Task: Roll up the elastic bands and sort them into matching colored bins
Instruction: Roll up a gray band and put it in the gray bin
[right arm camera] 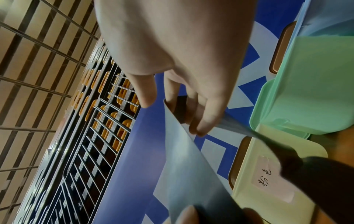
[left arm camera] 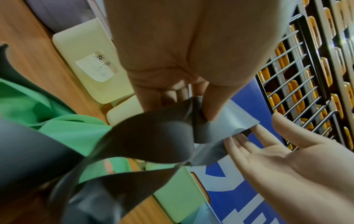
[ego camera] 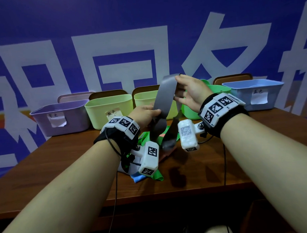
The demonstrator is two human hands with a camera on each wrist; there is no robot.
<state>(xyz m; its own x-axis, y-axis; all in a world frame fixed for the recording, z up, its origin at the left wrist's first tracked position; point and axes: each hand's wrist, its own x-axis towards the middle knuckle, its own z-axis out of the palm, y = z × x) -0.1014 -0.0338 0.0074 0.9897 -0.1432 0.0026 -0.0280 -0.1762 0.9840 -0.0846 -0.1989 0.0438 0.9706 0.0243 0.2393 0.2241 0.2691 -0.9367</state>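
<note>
Head view shows the grey band (ego camera: pixel 163 96) lifted above the counter (ego camera: pixel 194 169), running steeply up from the left hand (ego camera: pixel 144 113), which pinches it, to the right hand (ego camera: pixel 188 93), seemingly gripping its top end.

Grey elastic band (ego camera: pixel 163 96) unrolled, draped
</note>
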